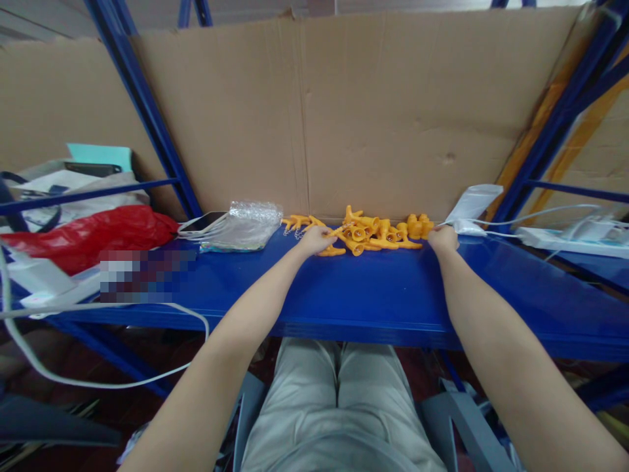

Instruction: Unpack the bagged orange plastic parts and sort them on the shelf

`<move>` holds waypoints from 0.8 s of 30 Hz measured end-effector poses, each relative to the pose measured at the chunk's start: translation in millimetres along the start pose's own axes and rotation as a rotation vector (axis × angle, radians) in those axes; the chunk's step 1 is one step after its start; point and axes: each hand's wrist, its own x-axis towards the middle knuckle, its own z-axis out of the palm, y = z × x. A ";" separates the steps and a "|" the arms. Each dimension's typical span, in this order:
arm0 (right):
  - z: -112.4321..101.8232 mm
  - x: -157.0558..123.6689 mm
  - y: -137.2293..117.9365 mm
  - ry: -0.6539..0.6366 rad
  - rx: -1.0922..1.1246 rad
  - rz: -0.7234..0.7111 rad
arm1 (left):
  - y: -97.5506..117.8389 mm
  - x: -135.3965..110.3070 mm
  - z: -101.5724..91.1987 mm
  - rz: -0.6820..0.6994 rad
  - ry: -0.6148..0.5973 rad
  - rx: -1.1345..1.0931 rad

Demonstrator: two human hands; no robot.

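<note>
A heap of small orange plastic parts (pixel 369 233) lies at the back of a blue metal shelf (pixel 373 295), against a cardboard wall. My left hand (pixel 315 240) rests at the heap's left end, fingers curled on an orange piece (pixel 330 250) beside it. My right hand (pixel 443 239) sits at the heap's right end, fingers closed next to the orange parts there (pixel 419 226); what it holds, if anything, is hidden. A few more orange pieces (pixel 295 223) lie just left of my left hand.
A clear plastic bag (pixel 246 226) and a phone (pixel 204 223) lie left of the heap, a red bag (pixel 93 236) farther left. White cables and a power strip (pixel 570 239) sit at right, with a white packet (pixel 474 203). Blue rack posts (pixel 147 111) flank the shelf.
</note>
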 end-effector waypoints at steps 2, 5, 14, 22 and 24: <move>-3.5 -2.6 -9.9 0.011 -0.012 0.025 | -5.3 4.4 2.1 0.111 0.076 0.158; -6.3 -9.8 -31.7 0.048 -0.022 -0.123 | -12.3 9.7 5.4 0.230 0.133 0.295; 7.7 -66.2 -99.4 -0.141 -0.002 -1.027 | -17.8 11.6 5.3 0.491 0.214 0.227; 4.9 -106.9 -120.9 -0.352 0.024 -1.174 | -22.0 17.6 7.7 0.637 0.263 0.100; 4.5 -108.6 -120.8 -0.313 0.044 -1.179 | -25.6 20.8 9.1 0.658 0.268 0.075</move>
